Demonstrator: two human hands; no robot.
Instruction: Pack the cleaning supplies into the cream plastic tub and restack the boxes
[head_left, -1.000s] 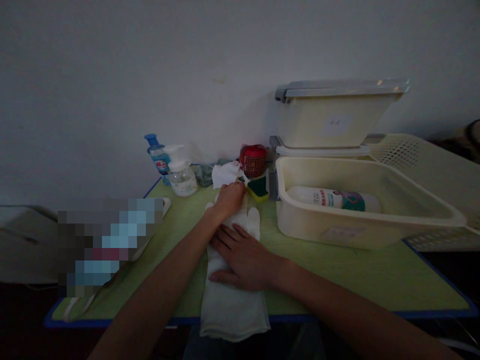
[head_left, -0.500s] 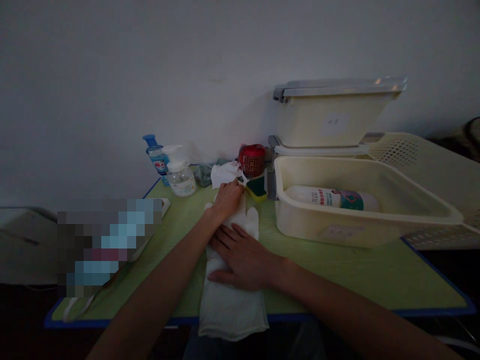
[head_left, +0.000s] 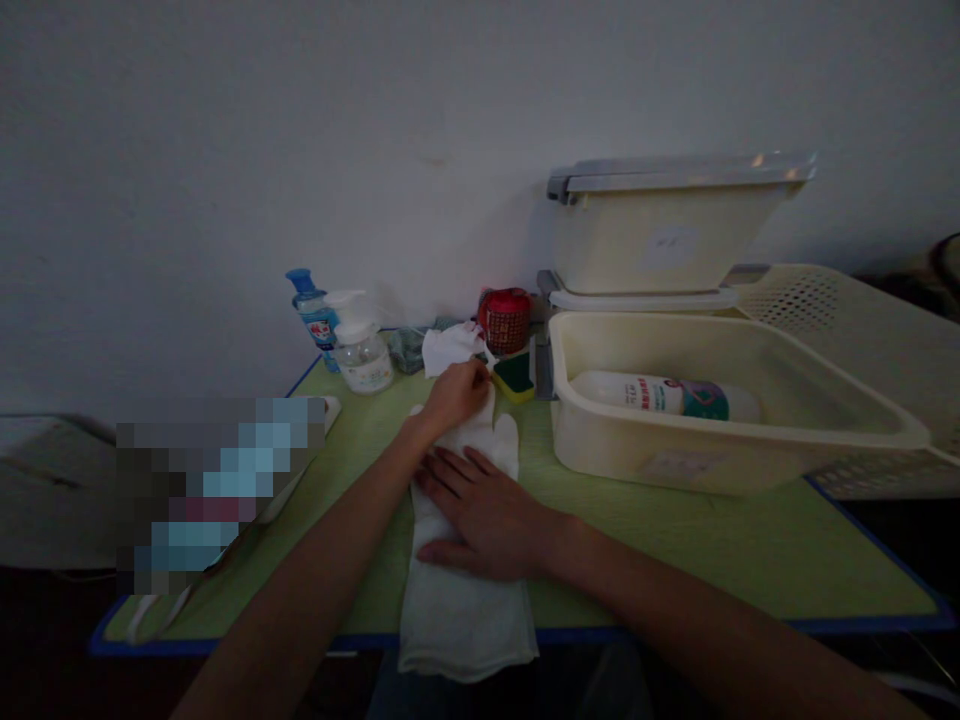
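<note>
White cloth gloves (head_left: 465, 620) lie lengthwise on the table, seemingly stacked, with a thumb sticking out on either side. Their cuff end hangs over the front edge. My left hand (head_left: 456, 394) is curled closed at the far, finger end of the gloves, and its fingertips are partly hidden. Across the middle of the gloves my right hand (head_left: 484, 515) rests flat, palm down, fingers spread slightly. Just beyond my left hand are a crumpled white cloth (head_left: 448, 350) and a green and yellow sponge (head_left: 514, 380).
At the back left stand a blue bottle (head_left: 311, 315) and a clear pump bottle (head_left: 364, 355). A red lidded container (head_left: 508, 320) is behind the sponge. On the right, a cream bin (head_left: 720, 460) holds a white bottle (head_left: 645, 392); a lidded box (head_left: 660, 240) stands behind.
My left hand has curled in more and shifted slightly at the finger end of the gloves. My right hand stays where it was, flat on them.
</note>
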